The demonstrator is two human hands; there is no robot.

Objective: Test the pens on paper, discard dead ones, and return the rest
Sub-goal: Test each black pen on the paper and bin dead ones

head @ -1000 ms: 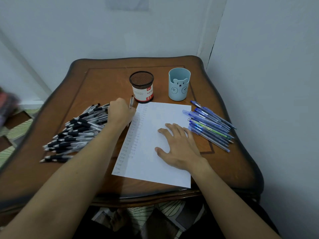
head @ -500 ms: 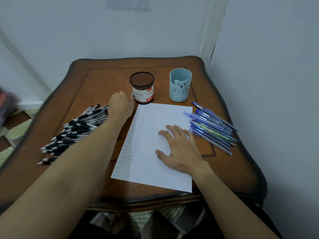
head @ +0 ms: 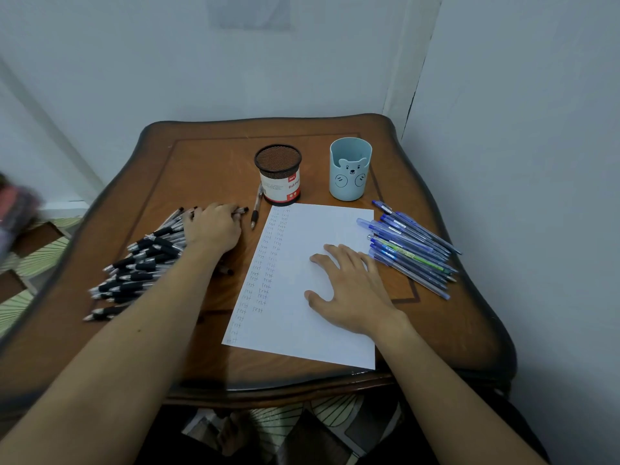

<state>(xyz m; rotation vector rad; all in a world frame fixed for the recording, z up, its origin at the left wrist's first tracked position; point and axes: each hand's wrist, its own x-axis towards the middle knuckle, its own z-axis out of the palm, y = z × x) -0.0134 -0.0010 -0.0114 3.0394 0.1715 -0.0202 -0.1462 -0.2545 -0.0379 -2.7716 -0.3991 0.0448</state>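
Observation:
A white paper sheet with two columns of handwritten test marks on its left side lies mid-table. My right hand presses flat on it, fingers spread. A big pile of black pens lies on the left. My left hand rests on the pile's far end, fingers curled round a black pen whose end sticks out. One single black pen lies on the table beside the black mesh cup. Blue pens are heaped to the right of the sheet.
A light blue bear cup stands to the right of the mesh cup. The wooden table sits in a corner, with walls behind it and to its right. Patterned floor shows at the left.
My left hand carried a pen toward the mesh cup, left it lying beside the cup, and came back to the far end of the black pile. My right hand stayed on the paper.

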